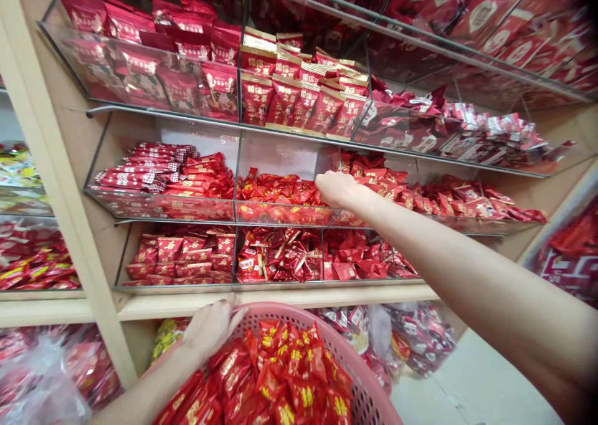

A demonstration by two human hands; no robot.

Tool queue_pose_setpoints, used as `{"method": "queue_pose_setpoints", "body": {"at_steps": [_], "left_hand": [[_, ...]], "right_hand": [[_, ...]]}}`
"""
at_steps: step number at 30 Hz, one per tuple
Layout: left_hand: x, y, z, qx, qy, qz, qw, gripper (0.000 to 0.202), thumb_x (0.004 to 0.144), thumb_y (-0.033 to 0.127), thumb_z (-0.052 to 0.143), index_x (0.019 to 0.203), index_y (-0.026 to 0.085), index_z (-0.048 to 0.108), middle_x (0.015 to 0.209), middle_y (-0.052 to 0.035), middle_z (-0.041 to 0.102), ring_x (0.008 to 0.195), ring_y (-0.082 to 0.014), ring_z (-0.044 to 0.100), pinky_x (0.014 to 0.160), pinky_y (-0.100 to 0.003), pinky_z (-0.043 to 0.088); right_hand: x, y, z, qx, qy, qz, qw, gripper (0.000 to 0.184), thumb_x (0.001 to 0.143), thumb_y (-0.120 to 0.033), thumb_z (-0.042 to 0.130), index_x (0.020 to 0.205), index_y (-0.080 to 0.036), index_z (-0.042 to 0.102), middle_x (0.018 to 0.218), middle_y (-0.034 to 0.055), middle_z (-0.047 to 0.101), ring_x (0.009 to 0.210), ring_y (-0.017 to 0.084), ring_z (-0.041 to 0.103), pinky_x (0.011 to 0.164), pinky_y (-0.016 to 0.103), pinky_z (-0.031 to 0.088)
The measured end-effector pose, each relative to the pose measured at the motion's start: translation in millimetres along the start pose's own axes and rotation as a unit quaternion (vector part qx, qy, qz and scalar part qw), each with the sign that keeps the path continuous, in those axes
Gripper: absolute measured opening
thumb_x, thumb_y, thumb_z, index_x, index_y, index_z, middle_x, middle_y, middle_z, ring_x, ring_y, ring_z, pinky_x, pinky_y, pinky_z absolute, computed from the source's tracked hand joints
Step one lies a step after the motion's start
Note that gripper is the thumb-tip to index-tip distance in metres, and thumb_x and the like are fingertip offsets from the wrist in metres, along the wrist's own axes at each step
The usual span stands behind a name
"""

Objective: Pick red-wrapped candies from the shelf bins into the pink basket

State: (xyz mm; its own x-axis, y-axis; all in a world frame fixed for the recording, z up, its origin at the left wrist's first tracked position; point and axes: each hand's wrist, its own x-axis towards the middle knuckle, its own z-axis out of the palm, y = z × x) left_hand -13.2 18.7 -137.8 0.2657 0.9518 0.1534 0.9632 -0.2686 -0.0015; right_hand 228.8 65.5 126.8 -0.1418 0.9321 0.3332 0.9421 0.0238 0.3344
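A pink perforated plastic basket (369, 375) stands in front of me, heaped with small red candy packets (280, 375) printed in yellow. My left hand (210, 326) lies over its far left rim, gripping it, with the thumb toward the inside. Stretched out to the shelf, my right hand (335, 189) is at the divider between two clear compartments of the middle tier. Its fingers curl downward beside loose red packets (280, 191); whatever they hold is hidden.
Clear-fronted bins (172, 257) of red packets fill the tiers above and below. A wooden upright (60, 144) stands at the left, and a wooden ledge (280, 296) runs behind the basket. Plastic bags of packets (415, 334) lie beneath, by the pale floor (471, 381).
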Motion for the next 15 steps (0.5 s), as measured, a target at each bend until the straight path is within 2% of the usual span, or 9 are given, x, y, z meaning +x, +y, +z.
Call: {"method": "queue_pose_setpoints", "body": {"at_steps": [4, 8, 12, 14, 15], "left_hand": [[0, 0, 0.3, -0.004, 0.004, -0.004, 1.000, 0.051, 0.089, 0.047, 0.020, 0.111, 0.012, 0.049, 0.090, -0.0161, 0.069, 0.084, -0.0307, 0.065, 0.071, -0.041, 0.046], [1, 1, -1.9, 0.002, 0.005, -0.002, 1.000, 0.049, 0.089, 0.049, 0.020, 0.104, 0.014, 0.051, 0.090, -0.0160, 0.069, 0.084, -0.0299, 0.065, 0.071, -0.039, 0.045], [1, 3, -2.7, 0.011, 0.006, 0.000, 1.000, 0.049, 0.089, 0.051, 0.021, 0.101, 0.015, 0.051, 0.085, -0.0146, 0.069, 0.080, -0.0303, 0.066, 0.067, -0.038, 0.045], [1, 4, -2.9, 0.012, 0.004, -0.001, 1.000, 0.049, 0.089, 0.051, 0.021, 0.101, 0.015, 0.050, 0.086, -0.0145, 0.069, 0.080, -0.0305, 0.066, 0.067, -0.038, 0.045], [2, 4, -3.2, 0.015, 0.000, -0.002, 1.000, 0.049, 0.089, 0.051, 0.020, 0.102, 0.015, 0.050, 0.087, -0.0147, 0.069, 0.081, -0.0306, 0.065, 0.067, -0.038, 0.045]], "right_hand": [[-3, 13, -8, 0.002, 0.042, 0.013, 0.999, 0.032, 0.081, -0.016, 0.051, 0.112, -0.009, 0.060, 0.109, 0.0221, 0.061, 0.102, 0.032, 0.059, 0.079, 0.039, 0.048], [-18, 32, -21, 0.041, 0.143, 0.014, 0.989, 0.029, 0.086, -0.024, 0.046, 0.099, -0.004, 0.062, 0.102, 0.0217, 0.061, 0.099, 0.033, 0.058, 0.078, 0.042, 0.045], [-65, 36, -26, 0.097, 0.240, -0.038, 0.965, 0.035, 0.091, -0.029, 0.037, 0.081, -0.008, 0.062, 0.080, 0.0121, 0.063, 0.088, 0.022, 0.059, 0.079, 0.036, 0.040], [-99, 29, -16, 0.143, 0.253, -0.077, 0.954, 0.029, 0.090, -0.030, 0.042, 0.074, -0.013, 0.060, 0.071, 0.0068, 0.061, 0.074, 0.017, 0.058, 0.072, 0.031, 0.040], [-117, 23, -6, 0.167, 0.235, -0.105, 0.952, 0.028, 0.090, -0.030, 0.043, 0.072, -0.015, 0.058, 0.067, 0.0045, 0.059, 0.067, 0.014, 0.056, 0.066, 0.028, 0.040]]}}
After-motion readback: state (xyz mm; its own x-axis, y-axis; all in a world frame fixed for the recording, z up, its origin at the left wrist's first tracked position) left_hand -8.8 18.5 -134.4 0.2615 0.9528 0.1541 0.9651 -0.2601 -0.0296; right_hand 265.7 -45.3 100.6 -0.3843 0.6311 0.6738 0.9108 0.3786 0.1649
